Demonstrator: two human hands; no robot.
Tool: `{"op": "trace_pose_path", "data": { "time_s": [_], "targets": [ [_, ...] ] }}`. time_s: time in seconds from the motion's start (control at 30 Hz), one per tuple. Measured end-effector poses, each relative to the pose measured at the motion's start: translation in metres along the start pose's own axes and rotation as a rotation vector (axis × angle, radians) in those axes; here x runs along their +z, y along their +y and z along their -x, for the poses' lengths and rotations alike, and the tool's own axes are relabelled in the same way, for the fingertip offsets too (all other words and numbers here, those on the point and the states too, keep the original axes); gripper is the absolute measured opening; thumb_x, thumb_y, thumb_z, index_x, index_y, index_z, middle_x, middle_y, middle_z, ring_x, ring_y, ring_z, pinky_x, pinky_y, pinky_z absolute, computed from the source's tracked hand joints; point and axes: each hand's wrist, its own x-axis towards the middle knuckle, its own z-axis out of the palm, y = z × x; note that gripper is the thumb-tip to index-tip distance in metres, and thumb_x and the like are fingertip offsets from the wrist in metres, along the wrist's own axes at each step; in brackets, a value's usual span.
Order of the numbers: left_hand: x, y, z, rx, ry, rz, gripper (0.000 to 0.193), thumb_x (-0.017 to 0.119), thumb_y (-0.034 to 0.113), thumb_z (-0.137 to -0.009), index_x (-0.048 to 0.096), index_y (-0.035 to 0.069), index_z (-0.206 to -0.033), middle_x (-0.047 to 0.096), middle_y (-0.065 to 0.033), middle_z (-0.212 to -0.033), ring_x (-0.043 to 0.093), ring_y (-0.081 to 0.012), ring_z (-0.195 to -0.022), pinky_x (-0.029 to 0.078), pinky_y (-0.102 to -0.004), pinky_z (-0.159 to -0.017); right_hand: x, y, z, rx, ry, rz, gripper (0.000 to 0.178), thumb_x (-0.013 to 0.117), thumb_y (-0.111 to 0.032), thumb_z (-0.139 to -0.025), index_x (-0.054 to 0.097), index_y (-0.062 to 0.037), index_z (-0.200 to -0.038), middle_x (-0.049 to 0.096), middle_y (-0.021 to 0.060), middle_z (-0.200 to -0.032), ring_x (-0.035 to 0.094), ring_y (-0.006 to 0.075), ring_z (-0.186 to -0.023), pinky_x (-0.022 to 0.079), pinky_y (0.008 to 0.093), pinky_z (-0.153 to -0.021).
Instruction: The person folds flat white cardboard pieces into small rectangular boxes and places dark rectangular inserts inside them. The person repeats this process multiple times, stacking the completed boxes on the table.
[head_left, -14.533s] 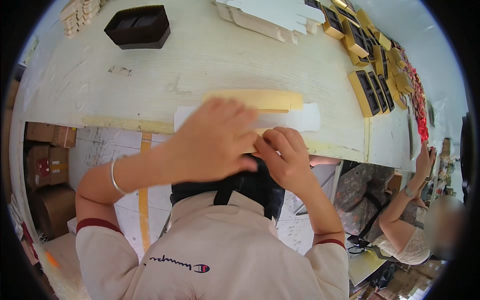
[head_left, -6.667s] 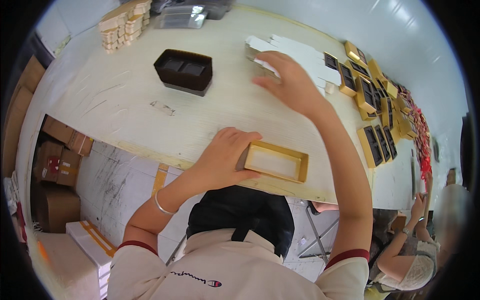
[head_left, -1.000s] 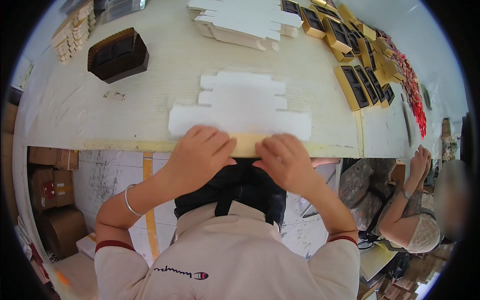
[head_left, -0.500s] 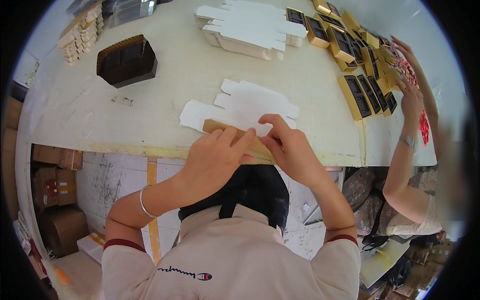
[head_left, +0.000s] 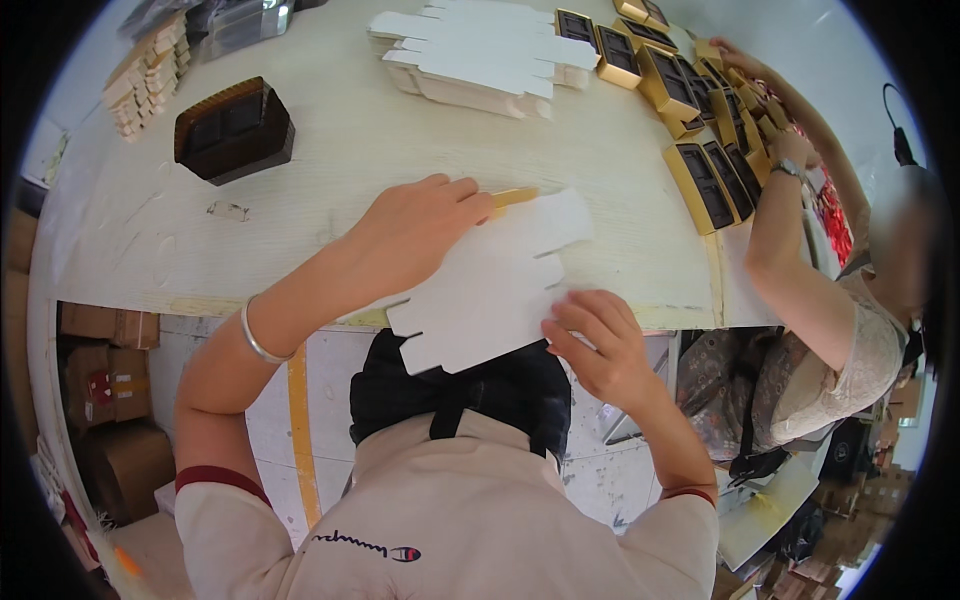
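Note:
A flat cardboard box blank (head_left: 490, 285), white on the upper face, lies tilted over the table's near edge, with its near corner overhanging my lap. Along its far side a gold flap (head_left: 516, 197) is turned up. My left hand (head_left: 425, 225) reaches across the blank, fingers closed on the edge at this gold flap. Beside the blank's right edge is my right hand (head_left: 600, 345), its fingers loosely bent and apart, slightly blurred. Whether its fingertips touch the card I cannot tell.
A stack of white blanks (head_left: 470, 60) lies at the far middle. Dark plastic trays (head_left: 235, 130) stand at the left, near stacked cream card pieces (head_left: 150, 80). Gold boxes with dark inserts (head_left: 700, 190) crowd the right, where a co-worker's arms (head_left: 785, 200) reach in.
The blank has turned and come nearer, over the table edge. My left hand has moved to its far side, while my right hand has drawn back to the near right. The co-worker's hands have shifted.

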Motion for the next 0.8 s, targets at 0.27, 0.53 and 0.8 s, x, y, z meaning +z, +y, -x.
{"op": "trace_pose_path", "data": {
  "time_s": [0.27, 0.53, 0.8],
  "targets": [
    [0.007, -0.005, -0.009, 0.070, -0.020, -0.026, 0.011, 0.056, 0.004, -0.084, 0.059, 0.006, -0.095, 0.059, -0.0043, -0.094, 0.056, -0.0238, -0.087, 0.049, -0.0334, -0.073, 0.020, -0.015, -0.033, -0.032, 0.114, -0.074, 0.029, 0.073, -0.019, -0.072, 0.060, -0.0013, -0.091, 0.057, 0.0113, -0.090, 0.058, 0.0294, -0.084, 0.049, 0.0380, -0.074],
    [-0.015, 0.004, 0.001, -0.027, -0.130, 0.090, 0.022, 0.072, 0.021, -0.076, 0.063, 0.005, -0.089, 0.060, -0.0061, -0.111, 0.055, -0.0266, -0.092, 0.048, -0.0361, -0.079, 0.025, 0.005, -0.084, 0.302, -0.010, -0.151, 0.020, 0.072, -0.012, -0.074, 0.058, -0.0053, -0.088, 0.057, 0.0123, -0.099, 0.056, 0.0286, -0.093, 0.044, 0.0361, -0.074],
    [-0.010, 0.022, 0.035, 0.055, -0.075, 0.060, 0.053, 0.078, 0.034, -0.069, 0.056, 0.005, -0.107, 0.047, -0.0121, -0.135, 0.048, -0.0319, -0.109, 0.042, -0.0407, -0.092, 0.014, -0.015, -0.049, -0.004, -0.032, 0.038, 0.032, 0.070, -0.017, -0.075, 0.062, -0.0004, -0.101, 0.052, 0.0114, -0.098, 0.054, 0.0260, -0.092, 0.044, 0.0366, -0.080]
  ]
}}
